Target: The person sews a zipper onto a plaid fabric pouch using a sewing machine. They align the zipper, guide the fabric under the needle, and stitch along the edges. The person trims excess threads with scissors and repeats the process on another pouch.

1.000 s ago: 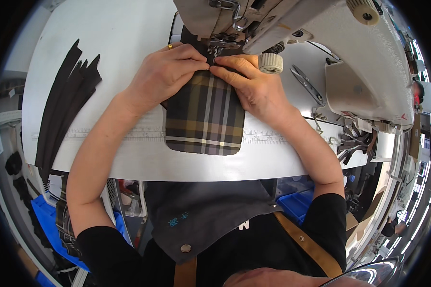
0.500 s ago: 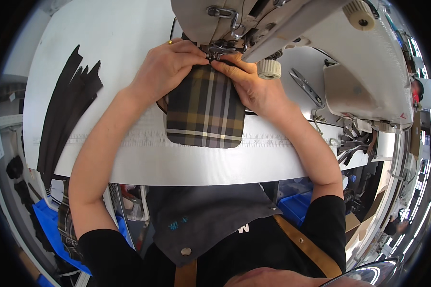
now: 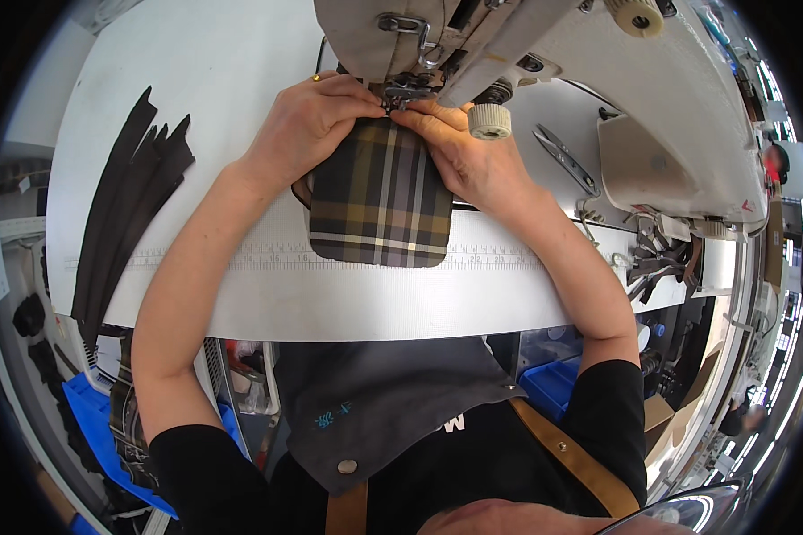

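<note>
A plaid fabric piece (image 3: 379, 196) in dark, olive and grey checks with pale stripes lies flat, its far edge under the presser foot (image 3: 408, 93) of a white sewing machine (image 3: 544, 53). My left hand (image 3: 308, 120) pinches that edge just left of the foot, thumb and fingers close together. On the other side, my right hand (image 3: 477, 160) holds the same edge with thumb and fingers, close to the foot. Both hands partly cover the fabric's upper corners. The stitching point itself is hidden between my fingertips and the foot.
Dark fabric strips (image 3: 120, 214) lie on the white table (image 3: 268, 303) at the left. Metal scissors (image 3: 568, 160) rest right of the machine's needle area, with dark scraps (image 3: 665, 259) near the right edge. A printed ruler (image 3: 268, 259) crosses the table. Blue bins (image 3: 549, 388) stand below.
The plaid fabric has slid slightly away from me, under the foot. Both hands keep their hold beside the foot. The whole view has shifted a little.
</note>
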Tool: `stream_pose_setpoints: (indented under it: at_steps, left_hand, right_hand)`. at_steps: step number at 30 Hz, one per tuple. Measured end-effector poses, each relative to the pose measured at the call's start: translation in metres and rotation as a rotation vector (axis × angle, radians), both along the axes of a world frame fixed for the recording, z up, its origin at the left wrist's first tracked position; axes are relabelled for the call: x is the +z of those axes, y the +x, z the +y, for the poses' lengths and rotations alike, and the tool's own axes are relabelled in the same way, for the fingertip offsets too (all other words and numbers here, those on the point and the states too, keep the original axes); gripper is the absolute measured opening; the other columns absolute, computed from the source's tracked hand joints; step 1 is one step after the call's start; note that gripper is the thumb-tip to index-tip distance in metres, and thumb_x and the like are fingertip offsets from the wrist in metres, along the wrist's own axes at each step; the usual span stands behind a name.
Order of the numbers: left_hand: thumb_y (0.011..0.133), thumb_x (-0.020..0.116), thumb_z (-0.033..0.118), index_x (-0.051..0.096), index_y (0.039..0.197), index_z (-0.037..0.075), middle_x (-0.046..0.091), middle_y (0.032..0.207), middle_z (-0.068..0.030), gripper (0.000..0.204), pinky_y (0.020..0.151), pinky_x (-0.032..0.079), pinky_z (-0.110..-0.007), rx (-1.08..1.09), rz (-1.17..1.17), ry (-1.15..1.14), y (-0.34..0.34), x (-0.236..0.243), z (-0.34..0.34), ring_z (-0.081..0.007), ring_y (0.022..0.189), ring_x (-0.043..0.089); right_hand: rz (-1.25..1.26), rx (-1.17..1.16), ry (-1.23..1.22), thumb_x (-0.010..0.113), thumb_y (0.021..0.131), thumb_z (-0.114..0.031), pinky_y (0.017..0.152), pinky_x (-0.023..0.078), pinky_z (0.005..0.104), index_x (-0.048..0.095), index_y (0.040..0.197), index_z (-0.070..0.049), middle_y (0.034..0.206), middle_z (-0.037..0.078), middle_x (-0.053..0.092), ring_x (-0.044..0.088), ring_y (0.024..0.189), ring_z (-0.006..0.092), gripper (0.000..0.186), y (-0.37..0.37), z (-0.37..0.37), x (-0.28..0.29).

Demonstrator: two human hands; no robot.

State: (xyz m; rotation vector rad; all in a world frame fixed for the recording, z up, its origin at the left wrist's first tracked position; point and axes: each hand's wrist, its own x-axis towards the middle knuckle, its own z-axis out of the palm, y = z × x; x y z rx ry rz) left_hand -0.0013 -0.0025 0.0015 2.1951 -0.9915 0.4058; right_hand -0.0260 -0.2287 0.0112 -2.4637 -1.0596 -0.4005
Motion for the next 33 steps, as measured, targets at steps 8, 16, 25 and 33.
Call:
stream_pose_setpoints:
  at_steps: [8,16,25,33]
  left_hand:
    - [0.074,0.058,-0.003,0.069,0.091,0.008,0.067,0.094,-0.004,0.023,0.078,0.052,-0.034,0.003,-0.007,-0.003,-0.002,-0.001,0.0,-0.0245,0.089,0.062]
    - [0.076,0.06,-0.001,0.068,0.092,0.007,0.066,0.096,-0.0037,0.02,0.079,0.05,-0.031,-0.057,0.164,-0.038,-0.005,0.004,0.003,-0.0237,0.094,0.061]
    - [0.082,0.06,0.007,0.064,0.093,0.003,0.064,0.105,-0.0021,0.012,0.097,0.038,-0.043,0.173,0.019,0.136,-0.003,0.008,0.003,-0.0246,0.11,0.053]
    - [0.088,0.057,0.013,0.058,0.096,0.002,0.065,0.104,-0.0047,0.013,0.107,0.027,-0.046,0.115,0.153,0.074,-0.023,0.006,0.0,-0.0237,0.109,0.057]
  right_hand:
    - [0.006,0.023,0.043,0.056,0.075,0.004,0.074,0.05,0.0348,0.062,0.111,-0.011,0.106,0.004,0.061,0.06,0.089,0.0268,0.04,-0.001,0.001,0.0]
    - [0.016,0.06,0.069,0.059,0.071,0.004,0.075,0.05,0.0364,0.063,0.108,-0.008,0.098,0.01,0.063,0.057,0.088,0.0297,0.039,0.004,-0.005,-0.003]
    - [-0.081,-0.498,-0.014,0.054,0.084,0.001,0.088,0.047,0.0389,0.056,0.114,0.0,0.113,0.016,0.06,0.057,0.104,0.0345,0.029,-0.045,-0.127,0.008]
    - [0.248,-0.668,0.553,0.052,0.093,-0.007,0.069,0.045,0.0244,0.058,0.102,0.001,0.089,0.006,0.062,0.057,0.077,0.0134,0.013,-0.045,-0.128,0.002]
